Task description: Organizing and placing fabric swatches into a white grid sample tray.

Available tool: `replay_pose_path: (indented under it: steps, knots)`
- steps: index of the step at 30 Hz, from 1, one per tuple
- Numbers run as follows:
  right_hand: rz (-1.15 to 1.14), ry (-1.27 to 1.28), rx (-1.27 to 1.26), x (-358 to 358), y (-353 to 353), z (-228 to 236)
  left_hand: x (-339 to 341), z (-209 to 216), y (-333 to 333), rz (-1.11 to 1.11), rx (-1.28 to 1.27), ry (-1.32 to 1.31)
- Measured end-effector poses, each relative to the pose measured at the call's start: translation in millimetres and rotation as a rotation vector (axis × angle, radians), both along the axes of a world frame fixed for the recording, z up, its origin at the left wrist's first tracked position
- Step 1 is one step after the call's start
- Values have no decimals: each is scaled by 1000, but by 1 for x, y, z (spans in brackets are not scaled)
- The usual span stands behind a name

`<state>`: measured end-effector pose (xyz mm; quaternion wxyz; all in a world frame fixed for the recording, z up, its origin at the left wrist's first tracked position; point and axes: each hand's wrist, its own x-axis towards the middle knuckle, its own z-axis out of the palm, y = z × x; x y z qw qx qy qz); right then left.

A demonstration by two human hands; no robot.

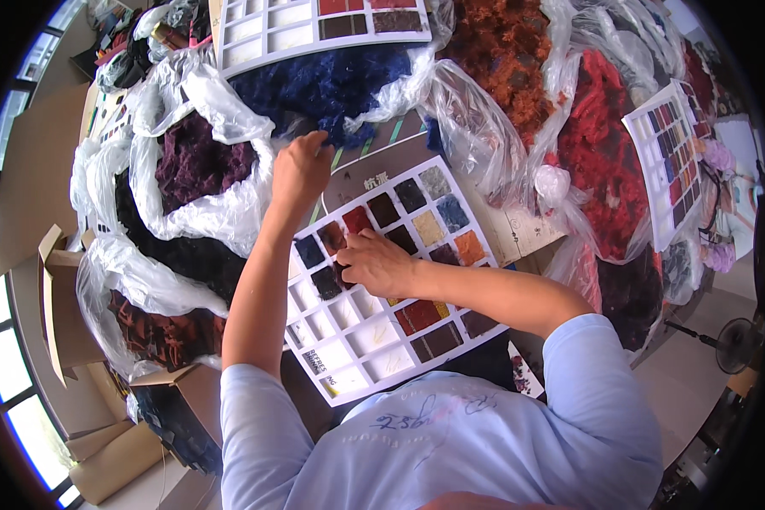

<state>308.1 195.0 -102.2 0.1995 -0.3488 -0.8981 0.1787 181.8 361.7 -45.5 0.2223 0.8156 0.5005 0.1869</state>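
A white grid tray (374, 340) lies tilted in front of me, its square cells partly filled with tufts of coloured fibre and partly bare white. My right hand (378, 265) reaches across it, fingers bent and closed, the tips down at a cell beside the dark red tuft (357, 219); what they hold, if anything, is hidden. My left hand (302, 174) is raised beyond the tray's far left edge, by the heap of dark blue fibre (314, 89). Its fingers are pinched together, and I cannot make out what is in them.
A second white grid tray (323, 47) rests over the blue heap. Plastic bags of purple (204, 161), rust-orange (501, 59) and red fibre (603, 153) surround me. On the right, a person's pink-sleeved arm (718, 157) is beside another grid tray (667, 161). Cardboard boxes (59, 297) stand left.
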Motion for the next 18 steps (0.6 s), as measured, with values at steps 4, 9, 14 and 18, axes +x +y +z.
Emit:
replay_pose_path:
  steps: [4,9,14,18]
  knots:
    - [-80,317,-246,29,-3,11,7,-66,56,106,65,199]
    - [-769,449,38,168,68,25,1,-38,36,139,86,166]
    - [-1312,171,1,303,143,27,-24,-24,-4,202,-4,38]
    - [-1372,-183,-405,320,175,17,-43,-19,-29,284,-92,41]
